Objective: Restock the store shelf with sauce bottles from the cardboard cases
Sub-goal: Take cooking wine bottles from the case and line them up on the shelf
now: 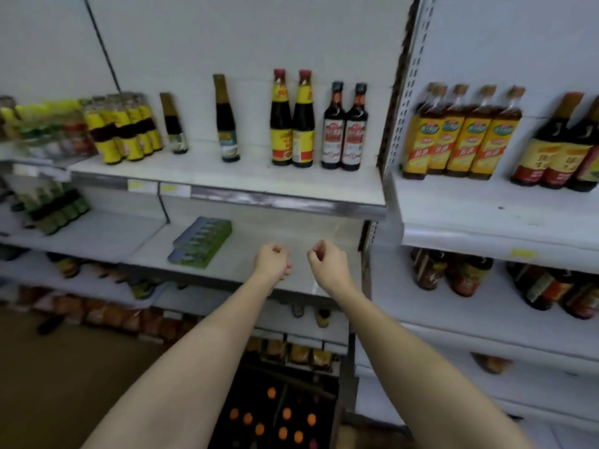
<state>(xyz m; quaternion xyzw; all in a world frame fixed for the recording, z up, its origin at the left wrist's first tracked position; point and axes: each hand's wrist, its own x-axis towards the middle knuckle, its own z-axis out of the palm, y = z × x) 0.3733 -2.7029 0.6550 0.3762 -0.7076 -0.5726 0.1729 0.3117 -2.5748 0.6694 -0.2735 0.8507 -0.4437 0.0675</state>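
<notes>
Right now both hands hang empty in front of the middle shelf: the left hand and the right hand each have the fingers curled in, close to a loose fist, with nothing between them, and they sit side by side, just apart. The stock lies straight below them, not ahead. Between the forearms, at the foot of the shelving, sits an open case with a divider, and the orange bottle caps face up, so the bottles stand upright with their long axes vertical. My reading is that the next move is a reach down and back toward the body, gripping a neck from above. The case sits nearly centred, slightly nearer the right forearm, so either hand could go. On the upper shelf, the red-capped bottles stand with bare space around them, a likely destination.
</notes>
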